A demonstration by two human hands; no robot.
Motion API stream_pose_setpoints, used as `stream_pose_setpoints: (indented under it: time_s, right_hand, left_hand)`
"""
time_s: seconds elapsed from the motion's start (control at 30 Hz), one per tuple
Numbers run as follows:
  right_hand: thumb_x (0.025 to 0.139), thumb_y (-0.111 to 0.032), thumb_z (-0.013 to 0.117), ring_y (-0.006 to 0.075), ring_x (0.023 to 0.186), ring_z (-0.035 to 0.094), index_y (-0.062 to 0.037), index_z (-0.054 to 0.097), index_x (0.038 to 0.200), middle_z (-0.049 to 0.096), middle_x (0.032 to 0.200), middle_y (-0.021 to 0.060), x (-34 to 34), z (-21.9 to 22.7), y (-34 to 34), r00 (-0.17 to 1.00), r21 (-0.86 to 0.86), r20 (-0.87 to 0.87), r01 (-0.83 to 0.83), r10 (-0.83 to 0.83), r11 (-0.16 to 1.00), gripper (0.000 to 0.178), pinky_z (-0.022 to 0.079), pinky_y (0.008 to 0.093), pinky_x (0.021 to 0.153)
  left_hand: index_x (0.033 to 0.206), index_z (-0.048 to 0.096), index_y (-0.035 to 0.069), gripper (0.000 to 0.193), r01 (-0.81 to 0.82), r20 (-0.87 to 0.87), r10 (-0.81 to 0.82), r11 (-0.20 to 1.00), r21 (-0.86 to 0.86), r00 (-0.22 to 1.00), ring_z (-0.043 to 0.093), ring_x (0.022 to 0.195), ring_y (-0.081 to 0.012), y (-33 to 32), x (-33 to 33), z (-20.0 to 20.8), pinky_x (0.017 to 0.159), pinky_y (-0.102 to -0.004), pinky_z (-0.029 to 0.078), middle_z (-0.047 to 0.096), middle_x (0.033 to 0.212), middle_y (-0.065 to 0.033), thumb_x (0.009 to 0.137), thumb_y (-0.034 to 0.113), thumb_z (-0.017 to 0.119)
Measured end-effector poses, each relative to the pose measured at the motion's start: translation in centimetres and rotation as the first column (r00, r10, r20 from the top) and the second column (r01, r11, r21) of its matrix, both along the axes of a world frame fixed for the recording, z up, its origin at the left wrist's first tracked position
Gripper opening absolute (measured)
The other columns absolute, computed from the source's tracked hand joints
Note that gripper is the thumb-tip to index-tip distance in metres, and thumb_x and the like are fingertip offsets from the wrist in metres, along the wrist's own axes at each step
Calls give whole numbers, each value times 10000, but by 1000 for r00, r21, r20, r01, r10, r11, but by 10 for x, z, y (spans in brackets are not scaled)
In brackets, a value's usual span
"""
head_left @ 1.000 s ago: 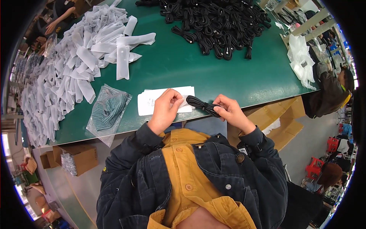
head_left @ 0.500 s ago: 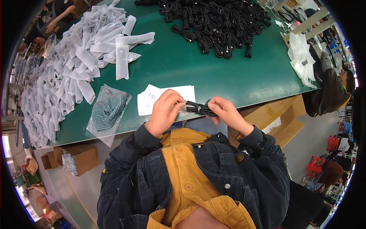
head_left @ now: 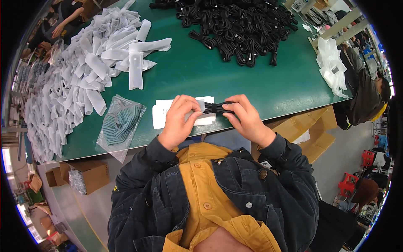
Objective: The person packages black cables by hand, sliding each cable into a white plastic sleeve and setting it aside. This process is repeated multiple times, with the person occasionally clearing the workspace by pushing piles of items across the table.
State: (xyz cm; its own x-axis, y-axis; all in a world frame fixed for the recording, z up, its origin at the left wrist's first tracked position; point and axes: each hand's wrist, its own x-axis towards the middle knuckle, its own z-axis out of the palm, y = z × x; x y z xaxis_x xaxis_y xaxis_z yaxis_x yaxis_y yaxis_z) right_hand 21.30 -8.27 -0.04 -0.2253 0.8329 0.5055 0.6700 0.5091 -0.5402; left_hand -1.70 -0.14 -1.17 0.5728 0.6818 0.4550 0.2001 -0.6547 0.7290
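Observation:
A coiled black cable [head_left: 213, 108], tied at its middle with a black band, is held level above the table's near edge. My right hand [head_left: 247, 119] pinches its right end between thumb and fingers. At the cable's left end, my left hand [head_left: 181, 119] is closed on a small pale translucent piece [head_left: 201, 103]; whether it is a label or part of a bag I cannot tell. Beneath my left hand lie white printed sheets [head_left: 159, 114]. A knitted teal item [head_left: 121, 124] in a clear plastic bag lies to their left.
Frosted plastic sleeves [head_left: 98, 65] are heaped along the table's left side. Coiled black cables [head_left: 235, 31] form a pile at the far side. White plastic bags [head_left: 331, 67] hang at the right edge. Cardboard boxes [head_left: 90, 176] stand below the table. Another person's arm [head_left: 67, 21] shows far left.
Both hands have moved slightly away from me with the cable, bringing it over the sheets' right end. The cable has turned so its band faces up, and the sheets are squarer together.

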Motion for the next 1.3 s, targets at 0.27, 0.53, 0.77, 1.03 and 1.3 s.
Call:
stream_pose_setpoints:
  time_s: [0.27,0.53,0.77,1.03,1.3]
  right_hand:
    - [744,28,750,306,923,615,0,623,1018,587,1088,161,-2,3,4,985,86,129,-125,113,988,303,532,365,729]
    - [776,4,759,256,811,612,-2,616,1000,602,1005,135,-15,8,19,987,104,89,-140,131,985,266,525,334,679]
    - [815,-13,753,142,742,592,-9,614,1031,603,1024,105,-38,11,38,893,-134,-449,-102,32,986,257,516,250,658]
    - [881,-12,682,80,753,577,-4,602,1015,628,953,50,-53,25,75,931,122,-274,-214,240,969,156,505,225,671]
    - [956,-131,606,116,719,591,-12,607,1054,630,881,66,-19,24,142,574,-257,-819,-372,4,892,154,487,248,610]
  left_hand:
    - [860,591,14,84,24,47,-14,977,-212,999,584,949,-266,4,-6,-1,834,-357,476,638,1004,-92,826,-12,663]
    - [876,586,13,96,-9,18,11,989,-145,1000,585,1003,-272,6,0,18,855,-342,476,639,1036,-93,823,-13,661]
    - [885,592,28,59,74,220,23,903,-423,975,575,1047,-177,18,0,24,888,-308,483,620,1133,-72,898,50,645]
    - [957,607,26,129,377,495,97,527,-762,863,593,1019,-144,46,-10,35,888,-332,511,601,1186,-71,970,154,614]
    - [1101,608,19,190,107,532,321,774,-624,784,621,998,-161,109,-58,57,887,-346,505,645,1071,-64,977,161,588]
